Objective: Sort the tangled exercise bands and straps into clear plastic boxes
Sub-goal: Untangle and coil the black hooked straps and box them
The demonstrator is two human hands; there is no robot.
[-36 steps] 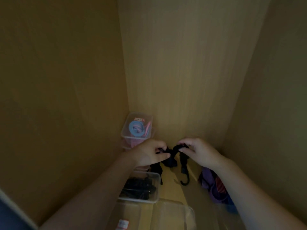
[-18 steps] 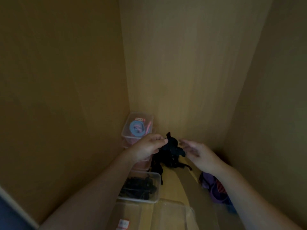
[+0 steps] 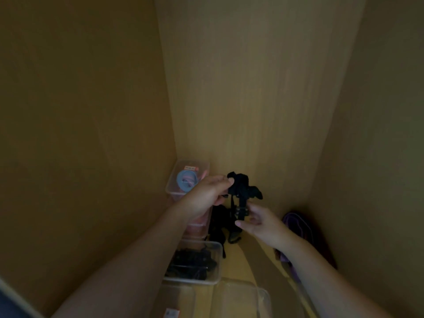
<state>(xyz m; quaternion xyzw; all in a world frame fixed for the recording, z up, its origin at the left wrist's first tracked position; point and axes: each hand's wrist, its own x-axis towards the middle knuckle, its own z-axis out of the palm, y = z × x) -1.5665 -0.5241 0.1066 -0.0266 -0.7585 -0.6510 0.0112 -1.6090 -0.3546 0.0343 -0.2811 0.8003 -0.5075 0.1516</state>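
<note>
Landmark: clear rectangular plastic box (image 3: pixel 219 260) holding dark black straps (image 3: pixel 190 263), on the floor of a wood-panel cabinet (image 3: pixel 252 88). Dim light, fine detail limited.

- Left hand (image 3: pixel 206 198): raised above and beyond the landmark box. Thumb and fingertips pinch the top of a tangled black fabric strap bundle (image 3: pixel 241 188).
- Right hand (image 3: pixel 261 222): beyond and right of the landmark box, lower than the left. Thumb and fingers pinch a dark buckle piece (image 3: pixel 242 212) hanging from the bundle.
- The bundle is in the air between both hands, not in any box. One strand runs straight down from the bundle to the buckle.
- Loose black strap pile (image 3: pixel 218 228): on the floor just beyond the landmark box, under the hands. Can't tell if it joins the held bundle.
- Clear plastic box (image 3: pixel 171 189) with a pale blue ring-shaped band (image 3: pixel 187 179): beyond the landmark box, in the far-left corner, stacked on another clear box with pinkish contents (image 3: pixel 199 226).
- Wide clear plastic box (image 3: pixel 261 294): just in front of the landmark box. A red-and-white label (image 3: pixel 172 313) sits at its near-left edge. Contents not readable.
- Purple fabric bundle (image 3: pixel 296 224): well right of the landmark box, against the right wall, partly behind the right forearm.
</note>
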